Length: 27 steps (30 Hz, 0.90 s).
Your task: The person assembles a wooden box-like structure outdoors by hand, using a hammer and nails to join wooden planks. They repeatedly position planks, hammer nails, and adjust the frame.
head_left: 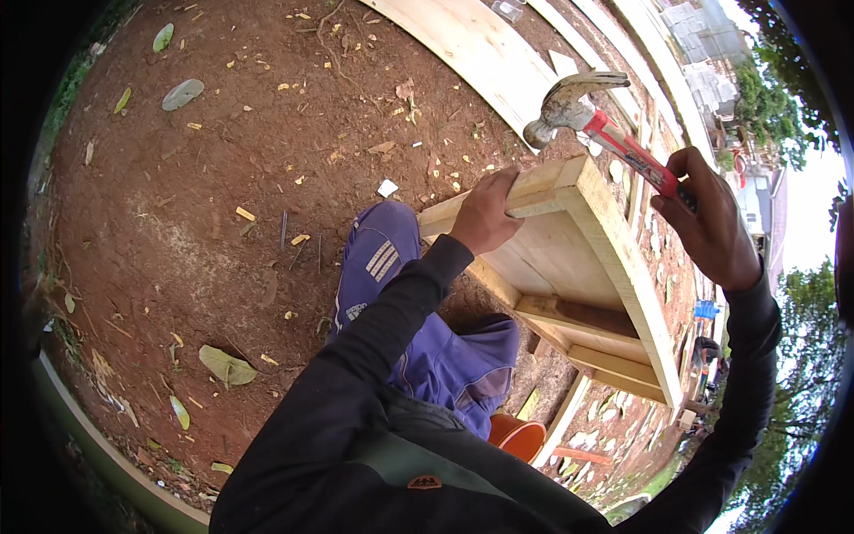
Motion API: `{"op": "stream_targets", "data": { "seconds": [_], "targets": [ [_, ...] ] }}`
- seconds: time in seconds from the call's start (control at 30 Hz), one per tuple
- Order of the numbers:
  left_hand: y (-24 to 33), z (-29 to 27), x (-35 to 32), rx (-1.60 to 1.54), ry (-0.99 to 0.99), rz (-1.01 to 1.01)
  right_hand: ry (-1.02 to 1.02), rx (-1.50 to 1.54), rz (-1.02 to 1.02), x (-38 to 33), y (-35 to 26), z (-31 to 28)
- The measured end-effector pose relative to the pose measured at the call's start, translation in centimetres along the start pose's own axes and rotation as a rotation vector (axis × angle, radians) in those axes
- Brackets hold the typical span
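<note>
A shallow wooden frame box of pale boards stands tilted beside my bent knee, its open side showing a panel and cross pieces. My left hand grips the top rail of this frame, fingers over the edge and thumb on the inner side. Raised above the frame's upper corner is a claw hammer with a worn metal head and a red handle. My right hand is wrapped round the lower end of that handle. The hammer head hangs apart from the wood, just over the corner.
Long pale planks lie on the ground at the far side. An orange bucket sits by my leg. Leaves, wood chips and a few thin metal pieces are scattered on reddish soil. A blue bottle stands at the right.
</note>
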<state>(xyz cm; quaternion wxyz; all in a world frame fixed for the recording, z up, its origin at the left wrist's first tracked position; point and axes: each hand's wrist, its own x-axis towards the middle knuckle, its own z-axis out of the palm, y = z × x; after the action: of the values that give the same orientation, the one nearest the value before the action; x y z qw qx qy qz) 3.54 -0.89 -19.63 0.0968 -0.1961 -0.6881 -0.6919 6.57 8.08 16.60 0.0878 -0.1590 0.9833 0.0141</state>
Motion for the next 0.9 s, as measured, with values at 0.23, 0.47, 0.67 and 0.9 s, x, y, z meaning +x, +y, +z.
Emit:
{"op": "stream_targets", "data": {
  "seconds": [0.23,0.47,0.67,0.9],
  "targets": [
    [0.8,-0.7,0.0,-0.045,-0.067,-0.057,0.021,-0.080,-0.056,4.7,-1.3,-1.7],
    [0.6,-0.9,0.1,-0.041,-0.105,-0.046,-0.197,-0.547,-0.216,4.8,-1.2,-1.0],
    [0.2,-1.0,0.0,-0.049,-0.091,-0.013,0.018,-0.163,-0.118,5.7,-3.1,-0.1],
    [0.2,-0.6,-0.2,-0.033,-0.064,0.012,-0.100,-0.442,-0.049,3.4,-3.4,0.8]
  ]
}}
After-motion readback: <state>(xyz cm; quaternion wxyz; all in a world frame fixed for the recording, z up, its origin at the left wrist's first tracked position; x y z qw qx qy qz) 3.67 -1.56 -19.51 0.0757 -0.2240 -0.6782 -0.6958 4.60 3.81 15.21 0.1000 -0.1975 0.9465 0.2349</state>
